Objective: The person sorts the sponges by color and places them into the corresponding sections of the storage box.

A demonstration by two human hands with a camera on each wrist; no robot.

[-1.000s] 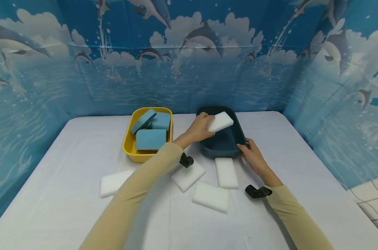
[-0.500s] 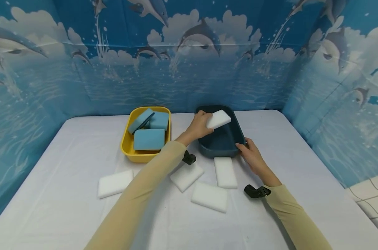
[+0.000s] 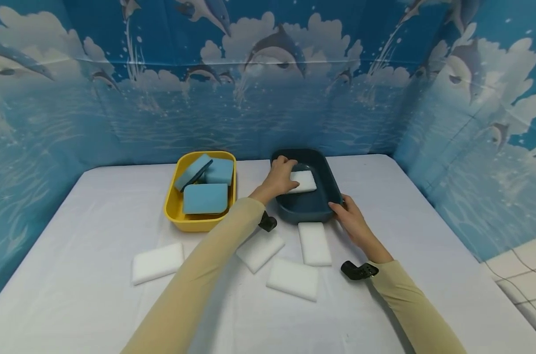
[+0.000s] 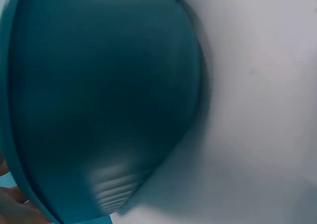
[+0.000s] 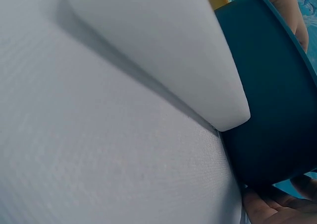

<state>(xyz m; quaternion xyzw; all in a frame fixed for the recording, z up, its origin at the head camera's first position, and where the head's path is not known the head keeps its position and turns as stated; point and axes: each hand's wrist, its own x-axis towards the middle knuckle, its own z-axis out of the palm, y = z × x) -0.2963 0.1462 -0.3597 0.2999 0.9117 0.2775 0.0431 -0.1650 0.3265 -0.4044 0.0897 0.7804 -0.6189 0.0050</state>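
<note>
A dark blue plastic basin (image 3: 305, 210) stands at the back of the table. Inside it, my left hand (image 3: 279, 179) pinches the left end of a white sponge (image 3: 304, 181), its thumb at the near side. The sponge lies low, near the basin's floor. With thumb over the rim and fingers outside, my right hand (image 3: 352, 221) grips the basin's near right corner. The right wrist view has that basin's outer wall (image 5: 277, 95) close up, with a white sponge (image 5: 168, 45) in front. In the left wrist view the basin wall (image 4: 99, 85) hides most of the work.
A yellow basin (image 3: 197, 226) to the left holds several blue sponges (image 3: 205, 198). White sponges lie on the white cloth: one at left (image 3: 157, 263), one partly under the left forearm (image 3: 260, 250), one upright-lying (image 3: 314, 244), one nearest me (image 3: 293, 279). A dolphin-print curtain (image 3: 232, 118) surrounds the table.
My left hand has lowered the white sponge from above the rim down into the dark blue basin. The right hand keeps its grip on the corner. The head view has shifted slightly.
</note>
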